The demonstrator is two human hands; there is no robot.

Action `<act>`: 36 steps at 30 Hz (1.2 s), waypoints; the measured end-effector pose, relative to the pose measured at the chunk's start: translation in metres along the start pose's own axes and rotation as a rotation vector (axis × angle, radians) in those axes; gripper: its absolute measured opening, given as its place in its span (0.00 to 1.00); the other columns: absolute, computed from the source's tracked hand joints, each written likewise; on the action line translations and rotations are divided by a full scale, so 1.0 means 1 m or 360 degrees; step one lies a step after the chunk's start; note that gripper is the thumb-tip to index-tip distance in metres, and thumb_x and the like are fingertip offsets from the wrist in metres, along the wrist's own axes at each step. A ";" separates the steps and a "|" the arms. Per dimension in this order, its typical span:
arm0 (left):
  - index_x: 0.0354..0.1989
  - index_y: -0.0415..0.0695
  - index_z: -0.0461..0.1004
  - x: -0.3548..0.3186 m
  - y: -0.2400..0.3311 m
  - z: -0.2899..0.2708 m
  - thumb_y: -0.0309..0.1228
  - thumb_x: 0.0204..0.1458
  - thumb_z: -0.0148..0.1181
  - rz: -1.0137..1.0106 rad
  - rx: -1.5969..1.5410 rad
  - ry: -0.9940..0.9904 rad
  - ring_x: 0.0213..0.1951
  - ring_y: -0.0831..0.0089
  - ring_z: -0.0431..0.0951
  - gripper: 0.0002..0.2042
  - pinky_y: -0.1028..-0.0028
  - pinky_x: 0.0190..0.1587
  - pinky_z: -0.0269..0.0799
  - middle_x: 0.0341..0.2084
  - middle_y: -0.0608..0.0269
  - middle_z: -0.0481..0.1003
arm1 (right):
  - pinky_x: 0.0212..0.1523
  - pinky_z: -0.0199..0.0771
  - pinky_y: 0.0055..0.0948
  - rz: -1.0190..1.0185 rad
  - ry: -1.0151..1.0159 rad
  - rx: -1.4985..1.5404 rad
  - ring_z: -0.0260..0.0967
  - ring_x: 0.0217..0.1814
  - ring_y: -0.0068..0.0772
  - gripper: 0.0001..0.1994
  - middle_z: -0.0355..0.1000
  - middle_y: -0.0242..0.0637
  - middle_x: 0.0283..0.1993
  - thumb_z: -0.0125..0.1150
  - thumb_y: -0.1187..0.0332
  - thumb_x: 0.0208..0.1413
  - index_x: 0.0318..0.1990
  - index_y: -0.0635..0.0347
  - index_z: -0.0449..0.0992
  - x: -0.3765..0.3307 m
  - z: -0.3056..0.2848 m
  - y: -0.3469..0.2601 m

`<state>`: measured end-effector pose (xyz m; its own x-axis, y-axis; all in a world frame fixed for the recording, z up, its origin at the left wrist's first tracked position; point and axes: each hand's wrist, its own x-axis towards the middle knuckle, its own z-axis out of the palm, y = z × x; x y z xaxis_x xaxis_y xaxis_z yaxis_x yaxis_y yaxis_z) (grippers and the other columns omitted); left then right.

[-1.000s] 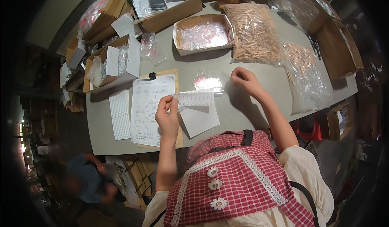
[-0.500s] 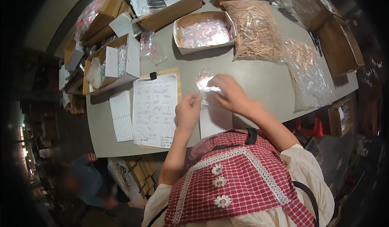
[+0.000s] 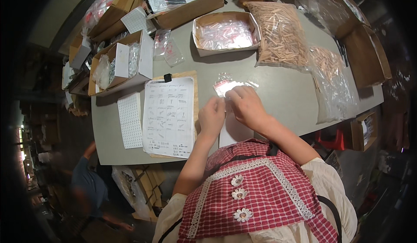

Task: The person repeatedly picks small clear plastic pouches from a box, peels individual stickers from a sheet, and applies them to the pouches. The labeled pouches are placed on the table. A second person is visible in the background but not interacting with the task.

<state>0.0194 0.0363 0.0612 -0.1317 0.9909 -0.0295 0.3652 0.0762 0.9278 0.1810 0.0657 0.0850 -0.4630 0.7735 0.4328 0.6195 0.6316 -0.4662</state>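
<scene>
The grey table (image 3: pixel 278 91) spreads out beyond both hands. A clipboard (image 3: pixel 170 117) lies just left of the left hand (image 3: pixel 211 118). Both hands, the right hand (image 3: pixel 246 106) too, pinch a small clear bag (image 3: pixel 226 85) at their fingertips, over a white sheet (image 3: pixel 232 134).

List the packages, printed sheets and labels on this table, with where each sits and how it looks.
Small clear bag: at the fingers of both hands, shiny, pinkish.
Printed sheet: on a wooden clipboard, left of the hands, white.
Grid label sheet: farther left, white.
Open carton: far side, holds clear packets.
Big clear bag: right of it, tan wooden pegs.
</scene>
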 end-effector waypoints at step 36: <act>0.42 0.42 0.81 0.006 -0.002 0.006 0.43 0.61 0.65 -0.0138 0.0145 -0.0296 0.33 0.63 0.82 0.15 0.66 0.39 0.76 0.30 0.54 0.82 | 0.33 0.65 0.20 0.1375 -0.0246 0.1325 0.64 0.31 0.15 0.07 0.73 0.26 0.33 0.62 0.70 0.62 0.42 0.63 0.79 -0.025 -0.036 0.108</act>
<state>0.0238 0.0426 0.0568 0.0028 0.9830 -0.1838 0.4428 0.1636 0.8816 0.2824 0.1130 0.0511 -0.2039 0.9192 -0.3368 0.1901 -0.3003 -0.9347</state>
